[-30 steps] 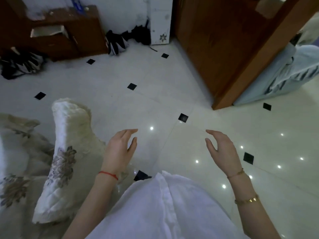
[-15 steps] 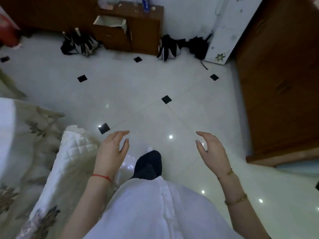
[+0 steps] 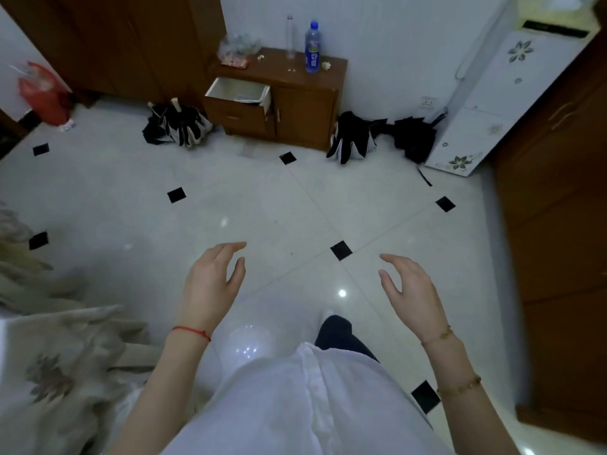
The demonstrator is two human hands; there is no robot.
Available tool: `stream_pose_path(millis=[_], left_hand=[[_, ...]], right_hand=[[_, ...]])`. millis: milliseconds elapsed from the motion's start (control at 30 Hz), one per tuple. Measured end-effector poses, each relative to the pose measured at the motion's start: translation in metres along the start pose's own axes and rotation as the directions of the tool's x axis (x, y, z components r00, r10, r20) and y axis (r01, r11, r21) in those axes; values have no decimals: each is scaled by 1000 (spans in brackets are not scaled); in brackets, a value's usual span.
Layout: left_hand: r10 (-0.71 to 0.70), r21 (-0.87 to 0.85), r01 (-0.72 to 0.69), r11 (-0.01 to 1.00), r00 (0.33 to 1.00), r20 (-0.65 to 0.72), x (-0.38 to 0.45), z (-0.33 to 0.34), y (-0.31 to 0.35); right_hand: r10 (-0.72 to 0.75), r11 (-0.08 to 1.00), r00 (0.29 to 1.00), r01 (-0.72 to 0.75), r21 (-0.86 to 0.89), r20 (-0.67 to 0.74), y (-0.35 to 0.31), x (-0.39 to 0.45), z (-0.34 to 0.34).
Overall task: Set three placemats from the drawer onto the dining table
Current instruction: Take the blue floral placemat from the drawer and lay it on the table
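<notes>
A small brown cabinet stands against the far wall, and its top drawer is pulled out, white inside, with something pale and flat lying in it. My left hand and my right hand hover over the white tiled floor in front of me, both empty with fingers apart, far short of the cabinet. At the left edge hangs a floral cloth over a table or chair. No placemat can be made out clearly.
Two bottles and clutter sit on the cabinet top. Folded black umbrellas lie on the floor left and right of it. A white appliance leans at the right, beside brown wooden doors. A red bag is far left.
The view has swung left and forward, so the cabinet with the pulled-out drawer now sits centred and nearer. Both hands stay empty and apart in front of me.
</notes>
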State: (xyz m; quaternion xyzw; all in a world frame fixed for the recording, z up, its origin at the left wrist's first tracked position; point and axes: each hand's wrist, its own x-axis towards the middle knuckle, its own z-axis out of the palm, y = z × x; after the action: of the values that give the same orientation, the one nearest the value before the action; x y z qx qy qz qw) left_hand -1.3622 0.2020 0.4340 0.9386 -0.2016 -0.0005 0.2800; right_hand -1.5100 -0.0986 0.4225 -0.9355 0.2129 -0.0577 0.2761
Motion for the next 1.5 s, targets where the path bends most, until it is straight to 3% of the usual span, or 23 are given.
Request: stream_pose_path(millis=[267,600,767,967,1233,1500], left_hand=[[-42,51,43,998,999,-15,163,38,-8],[-169,28,176,984,973,-160,376,36,-31],[-308,5,313,950,937,-165,446,42,-84],[-355,-58,351,935,917,-184,557,16,-166],[-185,87,207,975,960,-210,751,-62,-263],[-115,42,118,992,991,-75,893,-46,-315]], right_hand=[[-32,999,999,31,18,43,11,191,17],[-262,962,962,267,-55,75,-42,481,8],[-313,946,934,323,-28,172,-76,582,55],[-357,931,910,364,5,209,-138,699,123],[-372,928,919,367,59,129,-265,861,167],[-267,964,950,262,51,164,-288,963,214]])
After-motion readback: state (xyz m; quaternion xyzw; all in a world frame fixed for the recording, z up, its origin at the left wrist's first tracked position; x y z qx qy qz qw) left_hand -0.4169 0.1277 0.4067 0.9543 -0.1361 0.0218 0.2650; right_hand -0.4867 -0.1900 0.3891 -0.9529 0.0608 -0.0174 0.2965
